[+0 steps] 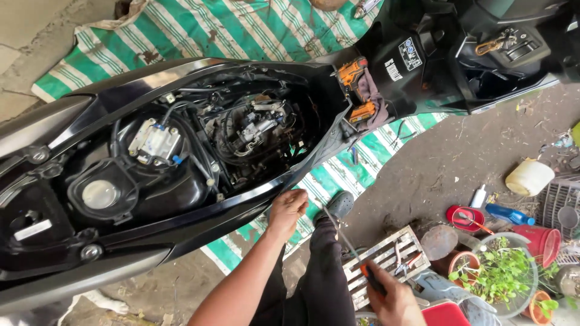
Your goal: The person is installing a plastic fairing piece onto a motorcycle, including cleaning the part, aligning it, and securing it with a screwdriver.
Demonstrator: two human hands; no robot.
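Note:
A black scooter (151, 217) with its seat off lies across the view, its engine bay (254, 130) and fuel tank cap (100, 194) exposed. My left hand (288, 208) rests with curled fingers against the lower edge of the scooter's side panel, and nothing shows in its grip. My right hand (393, 299) is low at the bottom and grips a long screwdriver (347, 241) by its dark and orange handle. The shaft points up toward the panel. My dark trouser leg and grey shoe (338, 205) stretch out between the two hands.
An orange cordless drill (353, 75) sits on a rag at the scooter's footboard. A green striped mat (241, 30) lies under the scooter. A slatted crate with pliers (386, 259), potted plants (501, 274), red tubs (541, 241), bottles and a white jug (528, 177) crowd the right.

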